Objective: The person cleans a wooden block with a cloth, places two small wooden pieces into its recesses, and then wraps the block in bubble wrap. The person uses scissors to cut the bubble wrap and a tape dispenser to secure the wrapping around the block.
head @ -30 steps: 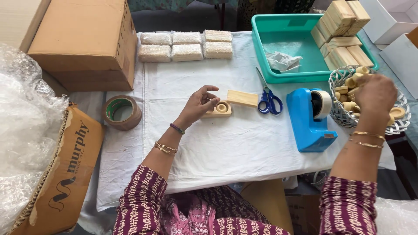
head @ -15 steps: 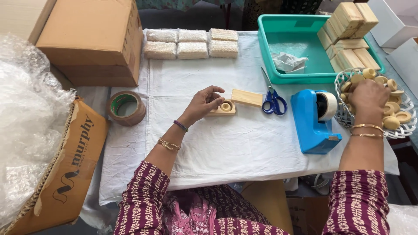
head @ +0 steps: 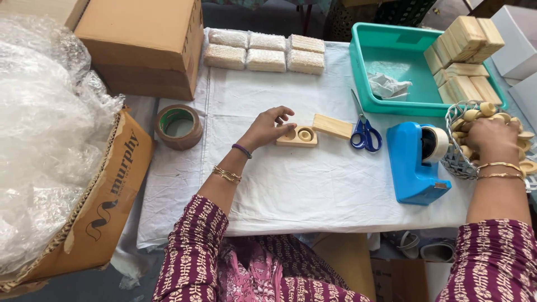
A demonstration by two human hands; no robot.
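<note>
The small wooden block (head: 298, 136) with two round recesses lay on the white cloth (head: 291, 184) near the middle of the table, and the left hand (head: 268, 127) rested on its left end, fingers loosely curled over one recess, steadying rather than gripping. A flat wooden lid piece (head: 332, 126) lay just beside the block on the right, touching or nearly so, with the blue-handled scissors (head: 363, 130) next to it.

The right hand (head: 488, 137) was down in the wire basket (head: 454, 162) of small round wooden pieces (head: 475, 114); its fingers were bent among them, but whether they had closed on one I could not tell. Doing this well would likely mean keeping the block pinned flat while lifting a single piece cleanly — not a handful.

Between the hands stood a blue tape dispenser (head: 414, 165). Behind it, the teal tray (head: 363, 72) held stacked wooden blocks (head: 461, 56) and a crumpled bit of clear wrap (head: 389, 85). Three bubble-wrapped bundles (head: 265, 51) sat at the far edge — a roll of brown tape (head: 178, 126) and cardboard boxes (head: 145, 45) lay to the left.
</note>
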